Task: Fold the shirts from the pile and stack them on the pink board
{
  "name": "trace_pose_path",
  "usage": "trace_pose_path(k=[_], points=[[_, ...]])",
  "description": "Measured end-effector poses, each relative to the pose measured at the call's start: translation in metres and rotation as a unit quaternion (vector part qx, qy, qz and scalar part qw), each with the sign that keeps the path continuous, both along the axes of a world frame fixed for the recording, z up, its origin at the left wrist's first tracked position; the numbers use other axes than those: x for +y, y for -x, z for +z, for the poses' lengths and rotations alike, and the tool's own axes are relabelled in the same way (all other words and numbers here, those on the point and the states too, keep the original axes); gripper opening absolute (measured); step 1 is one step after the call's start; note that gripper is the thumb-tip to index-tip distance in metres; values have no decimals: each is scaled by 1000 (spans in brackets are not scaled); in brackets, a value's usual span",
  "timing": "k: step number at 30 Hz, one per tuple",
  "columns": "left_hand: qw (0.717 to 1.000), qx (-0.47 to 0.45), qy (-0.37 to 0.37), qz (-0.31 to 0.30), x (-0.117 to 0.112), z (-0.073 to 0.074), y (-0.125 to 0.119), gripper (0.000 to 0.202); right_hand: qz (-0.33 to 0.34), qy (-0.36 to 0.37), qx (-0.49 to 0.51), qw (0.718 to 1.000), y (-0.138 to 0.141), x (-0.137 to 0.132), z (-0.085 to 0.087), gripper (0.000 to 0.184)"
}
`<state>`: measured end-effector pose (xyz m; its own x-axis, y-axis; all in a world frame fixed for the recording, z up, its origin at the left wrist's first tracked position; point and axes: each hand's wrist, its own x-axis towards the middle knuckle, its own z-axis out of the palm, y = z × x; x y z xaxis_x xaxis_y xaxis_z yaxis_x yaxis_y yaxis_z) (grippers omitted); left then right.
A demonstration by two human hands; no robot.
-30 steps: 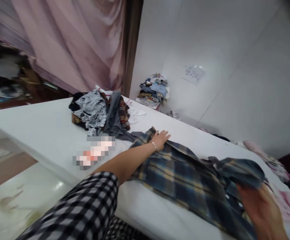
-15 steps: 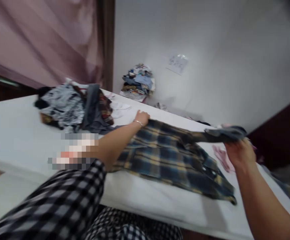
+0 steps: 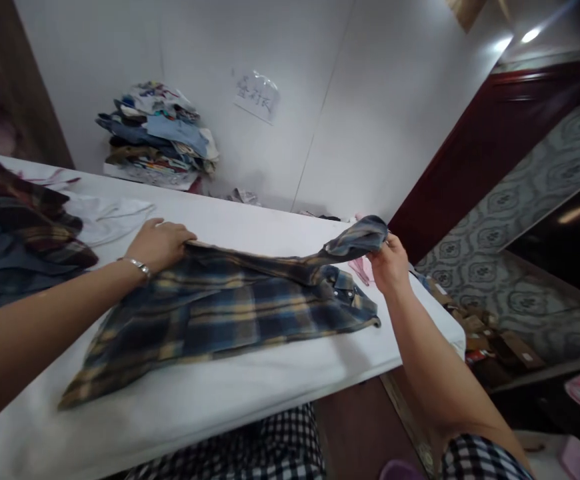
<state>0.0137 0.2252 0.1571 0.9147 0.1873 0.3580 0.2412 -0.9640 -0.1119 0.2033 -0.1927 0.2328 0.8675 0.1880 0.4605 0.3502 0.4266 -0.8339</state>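
Note:
A blue and yellow plaid shirt (image 3: 230,307) lies spread on the white table (image 3: 250,387). My left hand (image 3: 163,243), with a bracelet on the wrist, has its fingers curled over the shirt's far edge and grips it there. My right hand (image 3: 387,263) is closed on a bunched part of the shirt, a sleeve or collar end (image 3: 357,239), and holds it lifted a little above the table's right end.
Dark plaid clothes (image 3: 20,233) lie in a heap at the table's left, with a white garment (image 3: 105,213) behind them. A stack of folded clothes (image 3: 157,133) stands against the white wall. Right of the table are a dark red door frame (image 3: 475,153) and boxes (image 3: 490,340) on the floor.
The view swung to the right. My left hand went from flat to gripping the shirt's far edge. My right hand drew the bunched end up and out, stretching the shirt flatter.

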Motion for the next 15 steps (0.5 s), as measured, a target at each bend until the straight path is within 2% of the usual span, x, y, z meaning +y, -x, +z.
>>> trace_pose_path(k=[3,6,7,9,11,12,14,15], points=[[999,8,-25,-21,-5,-17,14,39,-19,63,-29,997,22,-9,-16,22],[998,35,-4,-53,-12,-35,30,38,50,207,-36,976,50,-15,-36,19],[997,47,9,-58,-13,-41,34,38,98,268,-42,957,59,-15,-42,17],[995,69,35,-61,-15,-51,41,38,205,389,-74,895,71,-10,-50,13],[993,82,56,-59,-15,-56,44,40,297,470,-102,825,70,1,-52,11],[993,85,64,-58,-15,-56,43,41,333,490,-100,799,64,10,-49,11],[992,82,80,-52,-12,-51,37,43,376,496,-74,779,39,35,-35,12],[992,77,94,-41,-10,-46,32,44,376,488,-57,786,21,50,-24,14]])
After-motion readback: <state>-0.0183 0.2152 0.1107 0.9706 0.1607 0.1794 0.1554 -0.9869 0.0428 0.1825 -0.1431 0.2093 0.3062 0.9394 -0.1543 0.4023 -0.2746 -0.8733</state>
